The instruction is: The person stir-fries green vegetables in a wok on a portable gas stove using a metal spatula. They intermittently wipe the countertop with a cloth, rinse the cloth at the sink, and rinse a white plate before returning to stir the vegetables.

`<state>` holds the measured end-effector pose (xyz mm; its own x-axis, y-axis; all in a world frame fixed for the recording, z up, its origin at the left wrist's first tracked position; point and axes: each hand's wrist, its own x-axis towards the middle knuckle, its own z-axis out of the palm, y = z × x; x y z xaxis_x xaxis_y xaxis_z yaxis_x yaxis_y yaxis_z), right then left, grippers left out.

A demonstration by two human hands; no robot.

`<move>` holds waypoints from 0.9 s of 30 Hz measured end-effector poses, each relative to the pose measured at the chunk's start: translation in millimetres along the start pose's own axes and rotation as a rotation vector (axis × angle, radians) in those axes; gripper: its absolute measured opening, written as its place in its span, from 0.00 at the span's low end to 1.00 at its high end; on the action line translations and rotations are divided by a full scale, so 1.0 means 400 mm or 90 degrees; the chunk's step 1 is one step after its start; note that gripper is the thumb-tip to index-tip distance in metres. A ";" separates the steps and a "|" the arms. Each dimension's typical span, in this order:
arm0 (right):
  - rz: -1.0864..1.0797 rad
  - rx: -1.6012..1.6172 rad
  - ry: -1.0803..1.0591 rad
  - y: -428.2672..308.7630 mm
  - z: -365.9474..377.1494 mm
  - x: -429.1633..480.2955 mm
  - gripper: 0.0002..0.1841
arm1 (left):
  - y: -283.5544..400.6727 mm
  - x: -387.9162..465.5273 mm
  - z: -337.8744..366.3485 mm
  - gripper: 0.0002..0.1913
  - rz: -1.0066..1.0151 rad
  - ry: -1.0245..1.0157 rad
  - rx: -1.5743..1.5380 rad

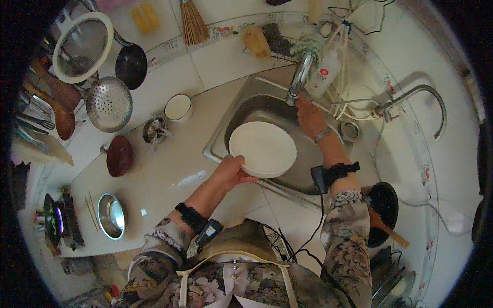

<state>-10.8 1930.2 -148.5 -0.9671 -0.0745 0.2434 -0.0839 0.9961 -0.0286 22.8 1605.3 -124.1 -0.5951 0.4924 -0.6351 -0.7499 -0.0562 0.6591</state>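
Observation:
My left hand (235, 171) grips the near-left rim of a wide white bowl (263, 149), thumb over the edge and fingers beneath. The bowl is held over a stainless steel sink (304, 169), and its inside looks plain white. At the back of the sink, my right hand (310, 117) is raised at the chrome faucet (300, 79), its fingertips close to the spout end. Whether those fingers close on the faucet cannot be made out.
A white cup (178, 107) and a metal bowl (111, 216) stand on the left counter. Ladles and a skimmer (109, 104) hang at the left wall. A white bottle (325, 75) and a thin curved tap (423, 90) are behind the sink; a dark pan (385, 202) is at right.

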 end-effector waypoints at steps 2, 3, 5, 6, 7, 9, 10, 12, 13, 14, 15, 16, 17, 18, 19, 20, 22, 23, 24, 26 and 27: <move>-0.005 -0.054 -0.025 0.007 0.021 0.008 0.22 | -0.009 0.040 0.008 0.26 -0.011 0.015 -0.002; -0.027 -0.060 -0.079 0.006 0.030 0.006 0.22 | -0.017 0.052 0.007 0.26 -0.015 0.011 -0.004; -0.104 -0.082 -0.072 0.018 0.037 -0.007 0.21 | -0.016 0.088 0.009 0.26 -0.067 0.039 -0.041; -0.110 -0.063 -0.074 0.024 0.043 -0.007 0.21 | -0.017 0.102 0.012 0.26 -0.074 0.030 -0.048; -0.121 -0.044 -0.070 0.030 0.049 -0.010 0.22 | -0.021 0.112 0.017 0.26 -0.083 0.029 -0.044; -0.145 -0.031 -0.060 0.040 0.061 -0.014 0.22 | -0.031 0.128 0.032 0.25 -0.089 0.051 -0.063; -0.156 -0.038 -0.053 0.044 0.065 -0.019 0.22 | -0.034 0.134 0.037 0.25 -0.095 0.067 -0.066; -0.139 0.025 -0.022 0.054 0.065 -0.037 0.21 | -0.043 0.142 0.047 0.26 -0.110 0.059 -0.086; -0.113 0.094 0.002 0.060 0.059 -0.054 0.21 | -0.050 0.146 0.051 0.26 -0.117 0.056 -0.090; -0.086 0.150 0.012 0.065 0.049 -0.072 0.21 | -0.057 0.152 0.054 0.26 -0.126 0.056 -0.104; 0.006 0.168 -0.050 0.070 0.036 -0.093 0.20 | -0.066 0.158 0.057 0.26 -0.136 0.058 -0.109; 0.102 0.172 -0.123 0.079 0.018 -0.116 0.21 | -0.076 0.165 0.060 0.26 -0.146 0.060 -0.113; 0.198 0.177 -0.183 0.083 -0.002 -0.143 0.21 | -0.085 0.173 0.063 0.26 -0.158 0.044 -0.130; 0.196 0.221 -0.240 0.080 -0.018 -0.168 0.21 | -0.092 0.184 0.067 0.26 -0.170 0.026 -0.144; 0.191 0.270 -0.287 0.072 -0.029 -0.195 0.22 | -0.102 0.194 0.071 0.26 -0.183 0.008 -0.159; 0.247 0.351 -0.320 0.066 -0.041 -0.217 0.23 | -0.114 0.206 0.078 0.26 -0.179 -0.018 -0.162; 0.436 0.539 -0.354 0.050 -0.046 -0.266 0.23 | -0.134 0.236 0.089 0.27 -0.160 -0.064 -0.162; 0.532 0.704 -0.355 0.043 -0.039 -0.288 0.23 | -0.146 0.248 0.090 0.27 -0.149 -0.092 -0.182; 0.561 0.657 -0.318 0.042 -0.027 -0.304 0.22 | -0.159 0.262 0.090 0.28 -0.141 -0.119 -0.187; 0.580 0.687 -0.261 0.037 0.017 -0.337 0.20 | -0.190 0.285 0.079 0.30 -0.131 -0.178 -0.174; 0.516 0.606 -0.212 0.038 0.042 -0.348 0.19 | -0.198 0.305 0.069 0.30 -0.128 -0.211 -0.155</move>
<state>118.6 1955.0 -199.1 -0.8237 0.3861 -0.4152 0.5468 0.3472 -0.7619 17.6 1693.7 -243.0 -0.3364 0.7634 -0.5515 -0.9108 -0.1148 0.3966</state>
